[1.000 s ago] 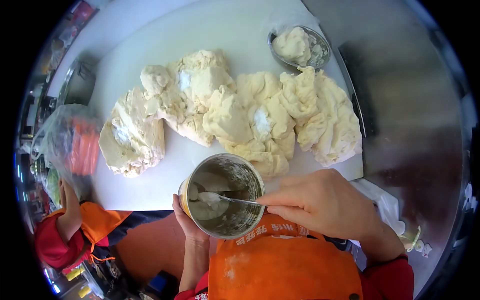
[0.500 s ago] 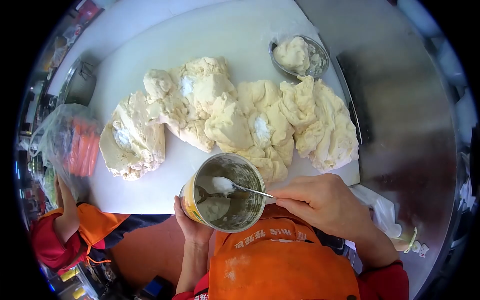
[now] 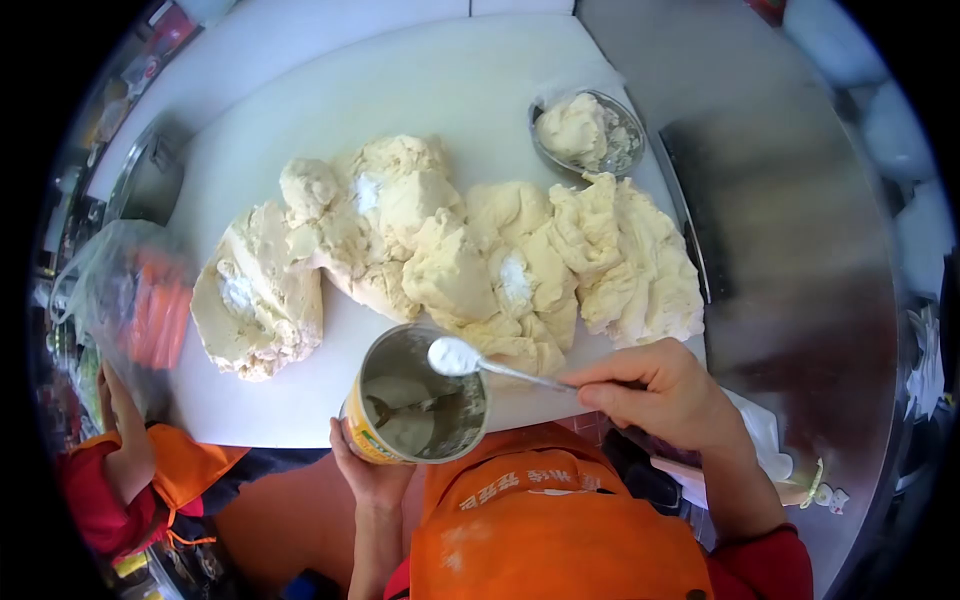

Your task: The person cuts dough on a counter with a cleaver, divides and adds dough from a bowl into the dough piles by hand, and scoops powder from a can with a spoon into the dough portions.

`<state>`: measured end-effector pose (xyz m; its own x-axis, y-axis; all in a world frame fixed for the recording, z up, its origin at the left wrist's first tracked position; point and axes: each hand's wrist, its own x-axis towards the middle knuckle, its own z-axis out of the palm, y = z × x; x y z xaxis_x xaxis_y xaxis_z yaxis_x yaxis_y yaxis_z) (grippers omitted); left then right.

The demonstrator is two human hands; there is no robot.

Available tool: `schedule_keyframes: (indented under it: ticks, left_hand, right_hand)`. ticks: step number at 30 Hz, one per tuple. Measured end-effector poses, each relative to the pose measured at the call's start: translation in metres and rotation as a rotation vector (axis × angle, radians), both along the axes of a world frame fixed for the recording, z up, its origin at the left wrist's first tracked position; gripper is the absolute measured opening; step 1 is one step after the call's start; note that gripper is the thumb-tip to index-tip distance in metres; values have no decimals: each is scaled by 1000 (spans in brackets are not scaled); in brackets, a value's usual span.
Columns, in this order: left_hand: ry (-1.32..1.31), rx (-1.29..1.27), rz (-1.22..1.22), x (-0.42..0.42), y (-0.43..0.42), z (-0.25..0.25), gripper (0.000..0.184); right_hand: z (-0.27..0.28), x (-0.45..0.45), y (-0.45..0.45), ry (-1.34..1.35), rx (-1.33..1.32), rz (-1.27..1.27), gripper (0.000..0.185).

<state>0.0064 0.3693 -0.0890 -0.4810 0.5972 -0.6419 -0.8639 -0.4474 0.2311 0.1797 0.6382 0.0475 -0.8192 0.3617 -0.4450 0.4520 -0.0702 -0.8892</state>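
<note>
My left hand (image 3: pixel 370 468) grips the side of a tin can (image 3: pixel 365 425) with a yellow label, tilted so its grey inside shows; some white powder lies at the bottom. My right hand (image 3: pixel 665 395) pinches the handle of a metal spoon (image 3: pixel 520 375). White powder (image 3: pixel 455 356) is heaped in the spoon's bowl, above the can's mouth near its rim. Beyond the can lie several large lumps of dough (image 3: pixel 450 265) side by side on a white board (image 3: pixel 300 410). Small patches of white powder (image 3: pixel 515 283) sit in hollows on three of them.
A metal bowl (image 3: pixel 640 150) holding more dough stands at the back right. At the left are a plastic bag with orange-red contents (image 3: pixel 155 315) and a metal pot (image 3: pixel 150 180). Another person's arm (image 3: pixel 125 430) shows at the lower left. A steel counter (image 3: pixel 790 270) runs along the right.
My right hand has lifted the spoon from inside the can to above its rim, with powder in it. The can has shifted slightly left in the view.
</note>
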Motion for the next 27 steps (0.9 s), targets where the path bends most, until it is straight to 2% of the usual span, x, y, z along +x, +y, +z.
schedule_keyframes:
  ticks: [3, 8, 11, 14, 17, 20, 23, 27]
  left_hand:
    - [-34, -29, 67, -5, -10, -7, 67]
    - [6, -86, 66, -9, -16, -6, 65]
    - [0, -107, 89, -10, -17, -5, 65]
    - [-21, -141, 108, -10, -12, -2, 66]
    - [-23, -121, 97, -12, -13, -4, 67]
    - [-28, -109, 97, -14, -12, -3, 67]
    - [-34, -98, 102, -17, -13, -5, 68]
    - [-72, -69, 154, -24, -14, -11, 69]
  right_hand:
    - [-10, 7, 19, -37, -5, -107, 20]
    - [-59, 5, 36, -70, 189, -211, 28]
    - [-66, -5, 29, -137, 341, -154, 28]
    - [-73, -14, 23, -157, 733, -6, 32]
    - [-90, -20, 22, -148, 943, 87, 32]
    - [-90, -34, 16, -230, 998, 208, 38]
    - [-96, -44, 18, -178, 980, 248, 41]
    - [-103, -63, 19, -252, 904, 306, 42]
